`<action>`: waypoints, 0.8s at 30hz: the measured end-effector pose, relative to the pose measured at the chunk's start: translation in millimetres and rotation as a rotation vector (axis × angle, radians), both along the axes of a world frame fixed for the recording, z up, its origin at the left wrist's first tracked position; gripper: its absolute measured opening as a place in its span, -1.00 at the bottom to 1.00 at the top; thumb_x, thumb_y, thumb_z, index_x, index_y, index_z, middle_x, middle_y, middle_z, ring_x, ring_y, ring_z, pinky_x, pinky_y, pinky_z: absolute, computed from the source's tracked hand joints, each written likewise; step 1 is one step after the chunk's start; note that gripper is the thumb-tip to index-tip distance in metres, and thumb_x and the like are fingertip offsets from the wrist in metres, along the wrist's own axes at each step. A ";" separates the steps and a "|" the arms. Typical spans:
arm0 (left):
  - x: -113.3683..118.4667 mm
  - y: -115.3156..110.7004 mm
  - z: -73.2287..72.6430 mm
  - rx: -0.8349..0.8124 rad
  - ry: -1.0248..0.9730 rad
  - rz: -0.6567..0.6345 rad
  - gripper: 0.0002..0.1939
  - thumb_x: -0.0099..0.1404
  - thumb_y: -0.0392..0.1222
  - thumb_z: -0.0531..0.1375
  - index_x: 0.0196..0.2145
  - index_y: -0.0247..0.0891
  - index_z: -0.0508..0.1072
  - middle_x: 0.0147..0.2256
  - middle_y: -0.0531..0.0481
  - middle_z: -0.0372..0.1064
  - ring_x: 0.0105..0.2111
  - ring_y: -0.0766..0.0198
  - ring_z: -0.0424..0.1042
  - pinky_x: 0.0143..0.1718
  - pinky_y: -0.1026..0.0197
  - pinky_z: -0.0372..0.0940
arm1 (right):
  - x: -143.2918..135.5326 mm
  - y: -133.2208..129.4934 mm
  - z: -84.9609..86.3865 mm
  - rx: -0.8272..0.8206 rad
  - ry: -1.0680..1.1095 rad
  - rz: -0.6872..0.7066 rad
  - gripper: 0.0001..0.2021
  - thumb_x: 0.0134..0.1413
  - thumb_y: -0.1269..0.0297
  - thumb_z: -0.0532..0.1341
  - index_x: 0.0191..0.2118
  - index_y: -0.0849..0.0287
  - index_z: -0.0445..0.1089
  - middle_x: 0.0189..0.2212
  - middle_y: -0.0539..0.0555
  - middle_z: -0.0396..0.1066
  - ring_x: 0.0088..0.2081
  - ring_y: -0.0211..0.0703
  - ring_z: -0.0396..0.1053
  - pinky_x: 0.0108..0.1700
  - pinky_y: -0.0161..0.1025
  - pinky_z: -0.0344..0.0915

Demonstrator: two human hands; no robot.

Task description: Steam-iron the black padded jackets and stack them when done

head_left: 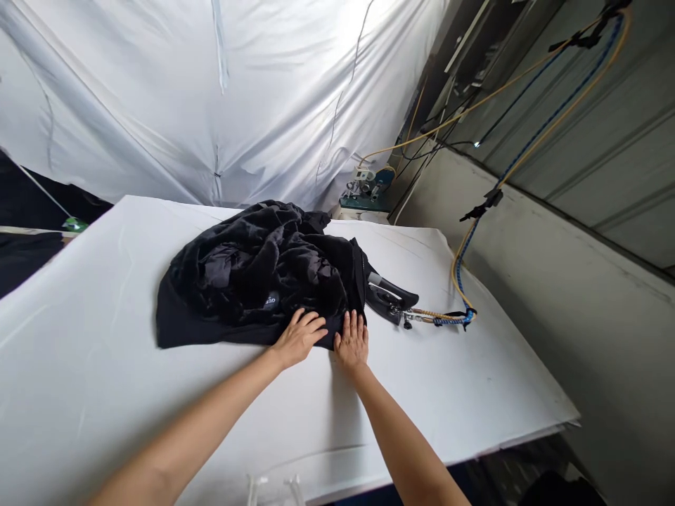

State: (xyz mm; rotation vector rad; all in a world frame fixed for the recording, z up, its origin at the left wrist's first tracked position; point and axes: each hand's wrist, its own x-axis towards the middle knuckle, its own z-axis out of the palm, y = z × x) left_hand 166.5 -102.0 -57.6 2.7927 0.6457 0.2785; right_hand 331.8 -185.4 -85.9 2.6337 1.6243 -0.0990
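Observation:
A black, plush-lined garment (247, 260) lies bunched on the white tabletop (448, 393), its smooth band along the near edge. A small round label with light lettering shows on the plush near its middle. My left hand (299, 339) rests on the near edge of the garment, fingers spread and slightly bent. Flat on the garment's near right corner lies my right hand (352, 340), fingers stretched out. Just right of the garment is a black-handled steam iron (393, 295), its front partly hidden by the cloth.
A blue and yellow hose (458, 267) runs from the iron up to an overhead support on the right. White sheeting (158, 91) hangs behind the table. A small machine with a green base (363, 193) stands at the back. A pale wall (527, 281) borders the right side.

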 end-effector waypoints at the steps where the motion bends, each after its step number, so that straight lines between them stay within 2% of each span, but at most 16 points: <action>1: 6.0 -0.3 -0.8 -0.003 -0.006 -0.010 -0.49 0.24 -0.32 -0.03 0.14 -0.01 0.15 0.11 -0.02 0.17 0.16 0.17 -0.02 0.20 -0.12 -0.31 | 2.3 -0.9 -0.6 0.003 0.003 0.009 -0.36 0.16 0.07 -0.21 0.29 0.28 -0.30 0.28 0.13 -0.42 0.27 -0.03 -0.45 0.21 0.04 -0.41; 3: 17.5 3.8 -5.9 -0.066 0.043 0.094 -0.47 0.26 -0.21 -0.02 0.19 -0.01 0.03 0.13 -0.01 0.14 0.19 0.12 -0.08 0.17 -0.20 -0.31 | 6.1 -2.4 -2.9 0.001 0.017 0.003 -0.31 0.15 -0.01 -0.23 0.28 0.35 -0.33 0.28 0.20 -0.41 0.27 -0.02 -0.48 0.19 0.13 -0.47; 5: 25.4 12.0 -12.1 -0.153 0.121 0.223 -0.36 0.23 -0.02 0.02 0.23 0.00 -0.10 0.20 0.00 0.00 0.23 0.01 -0.29 0.12 -0.32 -0.33 | 7.9 -3.9 -5.4 -0.002 0.043 -0.008 -0.26 0.14 -0.06 -0.23 0.28 0.41 -0.35 0.27 0.25 -0.40 0.26 0.00 -0.50 0.17 0.18 -0.47; 8: 29.5 23.6 -16.2 -0.259 0.213 0.229 -0.17 0.10 0.19 0.07 0.24 0.04 -0.23 0.25 0.07 -0.18 0.24 -0.05 -0.51 0.09 -0.38 -0.38 | 10.7 -5.9 -0.3 -0.020 0.101 0.021 -0.25 0.13 -0.07 -0.20 0.27 0.40 -0.32 0.27 0.26 -0.39 0.26 0.03 -0.48 0.16 0.20 -0.43; 10: 29.3 26.6 -15.6 -0.292 0.241 0.217 -0.09 0.04 0.25 0.09 0.24 0.04 -0.27 0.26 0.07 -0.24 0.23 -0.07 -0.56 0.08 -0.39 -0.42 | 20.3 -5.7 15.3 -0.033 0.151 0.087 -0.27 0.12 -0.03 -0.14 0.27 0.38 -0.26 0.27 0.25 -0.34 0.26 0.03 -0.43 0.17 0.16 -0.34; 13: 28.3 23.2 -14.6 -0.277 0.224 0.235 -0.08 0.04 0.27 0.07 0.24 0.04 -0.28 0.27 0.07 -0.25 0.23 -0.07 -0.57 0.09 -0.38 -0.46 | 56.9 2.8 56.4 0.091 0.104 0.232 -0.34 0.10 0.11 -0.02 0.26 0.30 -0.19 0.27 0.19 -0.29 0.26 0.05 -0.45 0.17 0.05 -0.23; 15: 27.6 17.1 -15.0 -0.230 0.178 0.248 -0.13 0.08 0.24 0.05 0.24 0.02 -0.26 0.26 0.07 -0.20 0.23 -0.06 -0.54 0.09 -0.35 -0.49 | 93.1 16.7 86.2 0.194 -0.003 0.213 -0.32 0.05 0.12 0.06 0.25 0.27 -0.14 0.25 0.22 -0.20 0.25 0.13 -0.39 0.16 0.06 -0.19; 18: 24.9 4.3 -15.5 -0.100 0.064 0.261 -0.21 0.10 0.18 0.08 0.23 0.00 -0.12 0.23 0.04 -0.10 0.23 -0.07 -0.42 0.12 -0.30 -0.51 | 146.1 47.3 115.4 0.063 0.028 0.133 -0.33 -0.07 -0.05 0.15 0.13 0.24 0.12 0.07 0.30 0.14 0.12 0.19 0.01 0.02 -0.03 0.07; 20: 21.4 -5.5 -15.1 -0.007 -0.016 0.293 -0.34 0.12 0.13 0.10 0.17 0.00 0.08 0.18 0.00 0.03 0.19 -0.04 -0.21 0.14 -0.24 -0.44 | 170.1 67.6 120.0 -0.050 0.119 0.154 -0.37 -0.10 -0.15 0.13 0.03 0.19 0.24 -0.05 0.25 0.27 0.00 0.10 0.19 -0.08 -0.14 0.17; 22: 16.7 -14.1 -14.3 0.040 -0.065 0.338 -0.52 0.17 0.05 0.09 0.06 0.00 0.27 0.07 -0.03 0.18 0.09 0.04 0.01 0.14 -0.17 -0.27 | 182.9 81.1 116.2 -0.150 0.221 0.162 -0.40 -0.10 -0.19 0.10 -0.05 0.16 0.29 -0.18 0.18 0.36 -0.14 0.00 0.31 -0.19 -0.22 0.20; 24: 11.0 -19.5 -13.7 0.038 -0.085 0.359 -0.63 0.20 -0.01 0.08 -0.02 0.00 0.34 -0.04 -0.02 0.28 0.00 0.11 0.12 0.10 -0.11 -0.12 | 188.0 84.0 111.2 -0.240 0.316 0.121 -0.44 -0.11 -0.19 0.11 -0.12 0.18 0.33 -0.32 0.12 0.41 -0.28 -0.07 0.36 -0.30 -0.27 0.20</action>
